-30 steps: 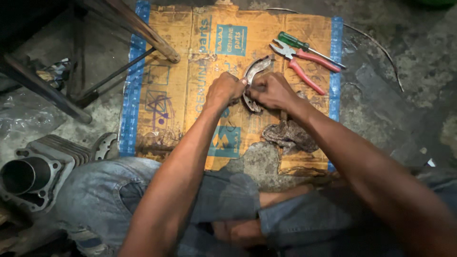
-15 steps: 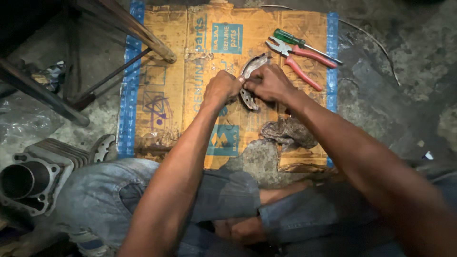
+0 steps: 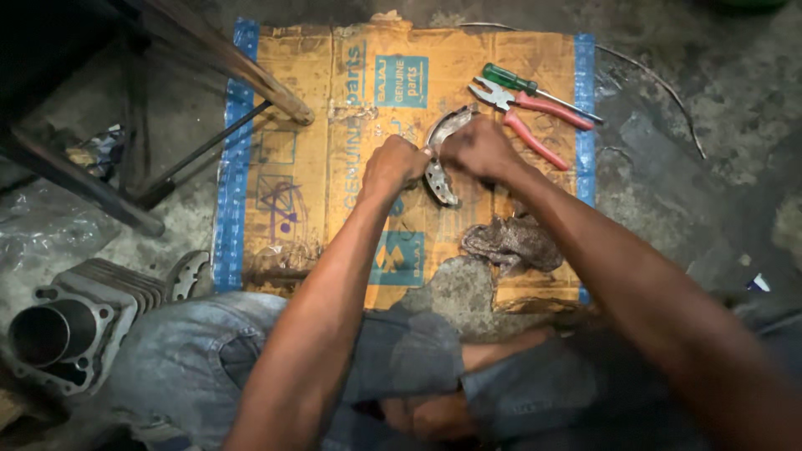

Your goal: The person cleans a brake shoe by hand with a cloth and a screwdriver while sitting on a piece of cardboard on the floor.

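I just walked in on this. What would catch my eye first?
Both hands meet mid-picture: the left hand and right hand grip a curved grey brake shoe above a worn orange cardboard sheet. Red-handled pliers and a green screwdriver lie at the sheet's upper right; a finned metal engine cylinder sits lower left.

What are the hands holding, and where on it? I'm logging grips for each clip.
Both hands hold a curved metal brake shoe over the cardboard. The left hand and right hand pinch it near its middle, from opposite sides.
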